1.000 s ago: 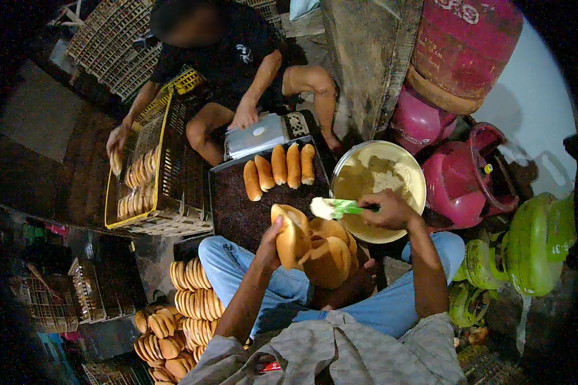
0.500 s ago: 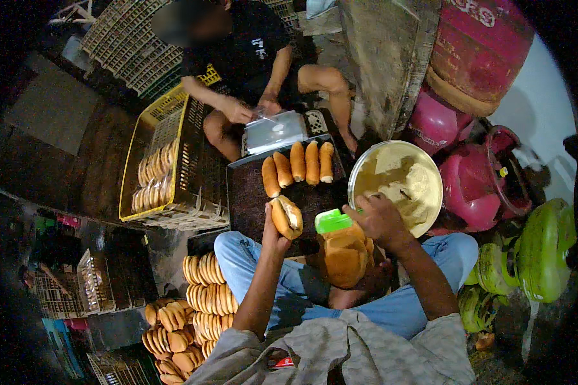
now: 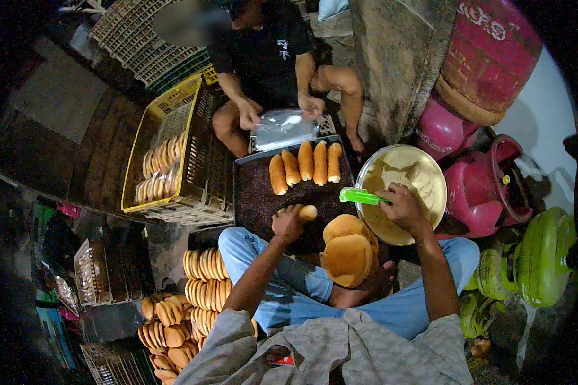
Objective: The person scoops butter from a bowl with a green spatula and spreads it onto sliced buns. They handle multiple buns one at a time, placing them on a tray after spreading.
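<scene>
The left hand (image 3: 289, 221) sits near the middle of the frame, its fingers curled around a small golden bread roll (image 3: 307, 212) and holding it just above the dark baking tray (image 3: 257, 192). The roll sticks out of the fist toward the right of the frame, so its long axis runs roughly left to right with a slight upward tilt. How tightly the fingers press it cannot be told.

The right hand (image 3: 404, 208), right of centre, is closed around a green-handled spatula (image 3: 361, 196). The handle lies nearly level and points left toward the tray; the hand hides the other end. This hand hangs over the near rim of a round metal bowl (image 3: 430, 176) filled with pale cream.

At the upper edge of the tray four more rolls (image 3: 305, 163) lie side by side, their long axes running up and down the frame. Just below the left hand, on the person's lap, rests a stack of round flat buns (image 3: 347, 253).

Across the tray, at the top of the frame, another person's hands (image 3: 247, 115) grip a clear plastic bag (image 3: 282, 128). A yellow crate (image 3: 164, 154) with bagged rolls stands at upper left, and unbagged rolls (image 3: 202, 282) lie in rows at lower left.
</scene>
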